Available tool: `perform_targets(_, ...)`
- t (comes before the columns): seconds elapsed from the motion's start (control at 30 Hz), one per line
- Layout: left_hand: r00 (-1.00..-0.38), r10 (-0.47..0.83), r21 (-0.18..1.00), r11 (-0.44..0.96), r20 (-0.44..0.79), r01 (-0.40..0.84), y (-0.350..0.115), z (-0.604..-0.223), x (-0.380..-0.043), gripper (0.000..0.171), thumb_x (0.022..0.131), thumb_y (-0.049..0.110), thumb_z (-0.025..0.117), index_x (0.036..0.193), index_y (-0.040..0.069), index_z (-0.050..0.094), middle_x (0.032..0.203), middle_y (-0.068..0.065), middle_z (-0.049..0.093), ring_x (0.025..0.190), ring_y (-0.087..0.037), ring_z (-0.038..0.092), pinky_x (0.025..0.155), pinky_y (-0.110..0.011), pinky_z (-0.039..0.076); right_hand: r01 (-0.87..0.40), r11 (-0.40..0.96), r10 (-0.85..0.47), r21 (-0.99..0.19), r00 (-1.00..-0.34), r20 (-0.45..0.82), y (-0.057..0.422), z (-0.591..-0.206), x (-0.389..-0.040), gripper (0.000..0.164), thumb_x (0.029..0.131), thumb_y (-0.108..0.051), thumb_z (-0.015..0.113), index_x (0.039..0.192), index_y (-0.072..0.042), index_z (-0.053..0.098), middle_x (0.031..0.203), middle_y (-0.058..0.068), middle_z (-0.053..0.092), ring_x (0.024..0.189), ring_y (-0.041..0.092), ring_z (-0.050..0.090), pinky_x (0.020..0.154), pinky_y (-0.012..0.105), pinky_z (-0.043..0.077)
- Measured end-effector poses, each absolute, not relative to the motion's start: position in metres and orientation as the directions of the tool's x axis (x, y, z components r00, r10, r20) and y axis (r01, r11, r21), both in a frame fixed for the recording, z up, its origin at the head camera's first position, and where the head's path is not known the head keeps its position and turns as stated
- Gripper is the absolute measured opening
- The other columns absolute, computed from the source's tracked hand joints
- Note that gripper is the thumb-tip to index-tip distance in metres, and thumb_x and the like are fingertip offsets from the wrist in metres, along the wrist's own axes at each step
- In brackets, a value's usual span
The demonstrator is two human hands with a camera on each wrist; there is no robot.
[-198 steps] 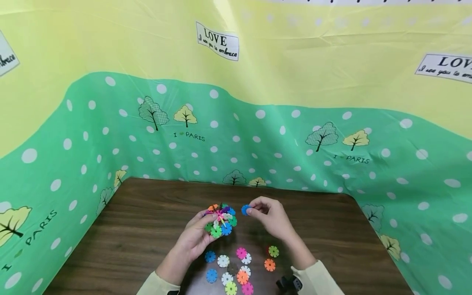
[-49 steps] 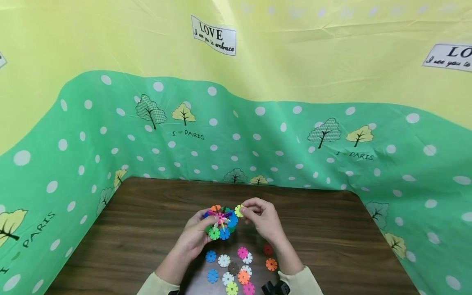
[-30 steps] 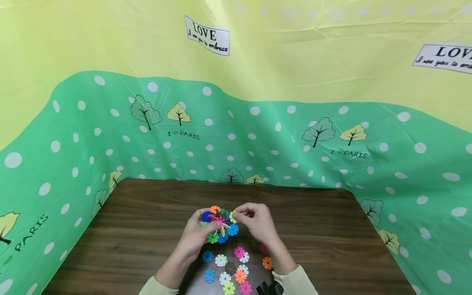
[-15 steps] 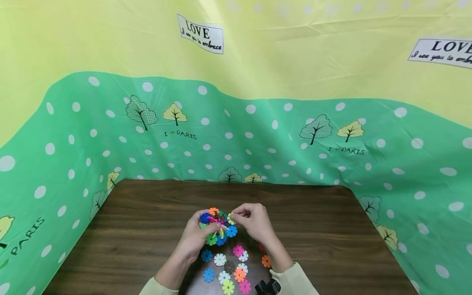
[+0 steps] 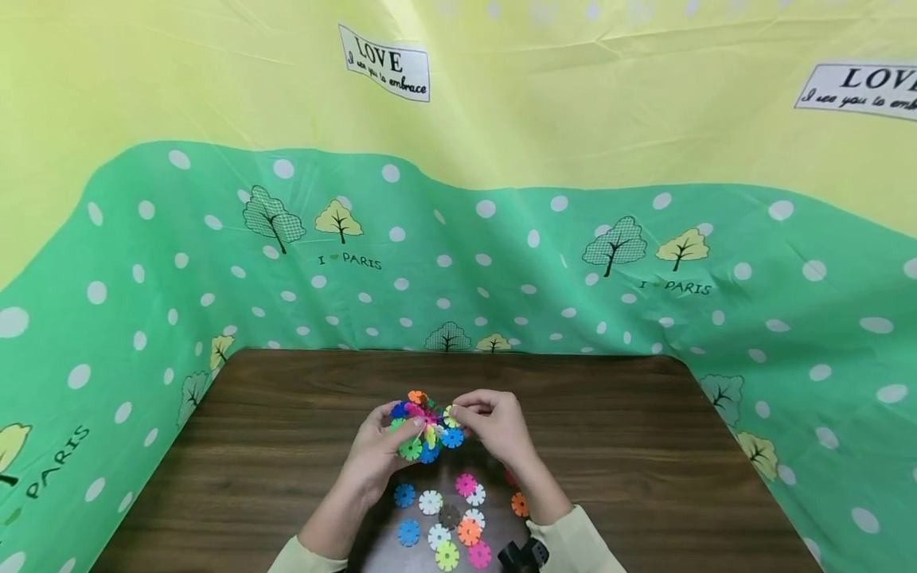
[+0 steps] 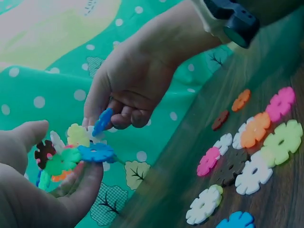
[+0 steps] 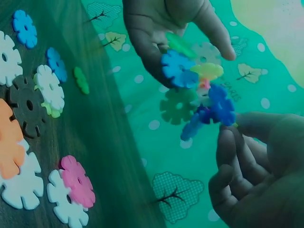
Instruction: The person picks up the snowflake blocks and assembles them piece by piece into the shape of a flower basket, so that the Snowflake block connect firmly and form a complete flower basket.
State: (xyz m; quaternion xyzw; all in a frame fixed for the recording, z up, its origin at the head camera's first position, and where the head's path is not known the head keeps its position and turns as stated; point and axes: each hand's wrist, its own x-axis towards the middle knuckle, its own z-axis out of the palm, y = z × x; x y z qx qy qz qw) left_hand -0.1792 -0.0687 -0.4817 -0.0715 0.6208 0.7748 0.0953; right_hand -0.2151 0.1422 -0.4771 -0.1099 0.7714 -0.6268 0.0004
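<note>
My left hand [image 5: 371,454] grips a round cluster of interlocked, notched snowflake discs [image 5: 428,438] in many colours, held above the table with the thumb over its pink middle. At the cluster's right edge, my right hand [image 5: 497,426] pinches a yellow-green snowflake disc [image 5: 450,415] between thumb and fingers. In the right wrist view a blue disc [image 7: 221,105] of the cluster covers most of that pinched disc, right at the fingertips. The left wrist view shows the cluster [image 6: 61,160] cupped between left thumb and fingers, with the right hand [image 6: 137,78] reaching in from above.
Loose discs lie on the dark wooden table [image 5: 609,446] in front of the hands: blue [image 5: 404,495], white [image 5: 431,502], brown [image 5: 449,516], pink [image 5: 479,554], orange [image 5: 519,504] and yellow-green [image 5: 447,556]. Some overlap. A patterned green and yellow cloth [image 5: 544,263] hangs behind the table.
Earlier the right hand held a blue disc apart from the cluster; later a yellow-green one, now at the cluster's edge. The yellow-green disc beside the red one left the table. The cluster has turned.
</note>
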Motion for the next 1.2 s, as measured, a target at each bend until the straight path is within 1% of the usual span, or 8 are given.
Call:
perform_targets(0.17,-0.966,0.114,0.922,-0.292,-0.232,-0.256,-0.071,-0.486,-0.182,0.069,0.099,0.028,0.069,0.151,0.0,0.032,0.125,-0.013,0.067,0.104,-0.017,0.069,0.095,-0.048,0.056,-0.096,0.115,-0.114,-0.989,-0.99,0.083,0.14,-0.476,-0.215,0.018,0.092,-0.014,0.078,0.103,0.0,0.078,0.083,0.012,0.077,0.063,0.023,0.069,0.057,0.033,0.058)
perform_targets(0.3,-0.975,0.121,0.922,-0.324,-0.184,-0.214,-0.07,-0.491,-0.182,0.07,0.1,0.024,0.068,0.156,0.008,0.03,0.13,-0.01,0.067,0.106,-0.015,0.069,0.101,-0.048,0.053,-0.071,0.073,-0.106,-0.995,-0.992,0.063,0.138,-0.476,-0.215,0.02,0.093,-0.017,0.077,0.104,-0.001,0.078,0.08,0.014,0.076,0.062,0.021,0.069,0.054,0.031,0.055)
perform_targets(0.47,-0.983,0.078,0.918,-0.353,-0.165,-0.181,-0.068,-0.496,-0.183,0.071,0.099,0.025,0.069,0.157,0.016,0.029,0.13,-0.011,0.067,0.102,-0.017,0.072,0.097,-0.048,0.056,-0.056,0.058,-0.15,-0.997,-0.988,0.047,0.134,-0.475,-0.213,0.019,0.093,-0.019,0.077,0.105,-0.003,0.078,0.081,0.015,0.075,0.063,0.017,0.069,0.056,0.03,0.055)
perform_targets(0.63,-0.979,0.054,0.9,-0.387,-0.195,-0.2,-0.066,-0.497,-0.183,0.071,0.1,0.031,0.068,0.155,0.01,0.028,0.134,-0.014,0.064,0.105,-0.022,0.073,0.091,-0.048,0.06,-0.058,0.084,-0.194,-0.995,-0.98,0.04,0.135,-0.473,-0.21,0.023,0.094,-0.021,0.077,0.109,-0.004,0.077,0.086,0.016,0.076,0.067,0.02,0.07,0.059,0.03,0.056)
perform_targets(0.8,-0.975,0.048,0.898,-0.38,-0.218,-0.219,-0.066,-0.498,-0.183,0.069,0.1,0.036,0.067,0.151,0.006,0.031,0.128,-0.014,0.066,0.101,-0.022,0.073,0.088,-0.047,0.061,-0.137,0.182,-0.29,-0.974,-0.954,0.08,0.148,-0.471,-0.206,0.028,0.095,-0.021,0.075,0.119,-0.005,0.074,0.095,0.015,0.077,0.073,0.026,0.073,0.059,0.033,0.057)
perform_targets(0.97,-0.973,0.022,0.904,-0.368,-0.228,-0.22,-0.07,-0.496,-0.185,0.066,0.1,0.036,0.067,0.149,0.007,0.036,0.12,-0.012,0.068,0.096,-0.021,0.073,0.084,-0.042,0.062,-0.3,0.343,-0.382,-0.89,-0.91,0.159,0.174,-0.468,-0.212,0.027,0.093,-0.021,0.077,0.118,-0.008,0.074,0.097,0.008,0.077,0.079,0.017,0.071,0.066,0.03,0.059)
perform_targets(1.1,-0.975,0.016,0.9,-0.381,-0.223,-0.212,-0.073,-0.494,-0.185,0.059,0.101,0.033,0.065,0.147,0.006,0.039,0.121,-0.013,0.065,0.096,-0.02,0.07,0.082,-0.04,0.06,-0.331,0.5,-0.414,-0.8,-0.903,0.116,0.201,-0.469,-0.219,0.022,0.091,-0.022,0.08,0.111,-0.014,0.076,0.092,-0.002,0.074,0.08,0.01,0.066,0.069,0.025,0.056)
perform_targets(1.2,-0.974,0.018,0.896,-0.388,-0.226,-0.215,-0.075,-0.493,-0.184,0.058,0.101,0.033,0.064,0.147,0.007,0.039,0.124,-0.013,0.063,0.098,-0.02,0.068,0.081,-0.038,0.059,-0.333,0.579,-0.447,-0.744,-0.893,0.052,0.217,-0.474,-0.221,0.023,0.089,-0.021,0.081,0.11,-0.011,0.076,0.091,-0.005,0.071,0.08,0.01,0.064,0.069,0.024,0.054)
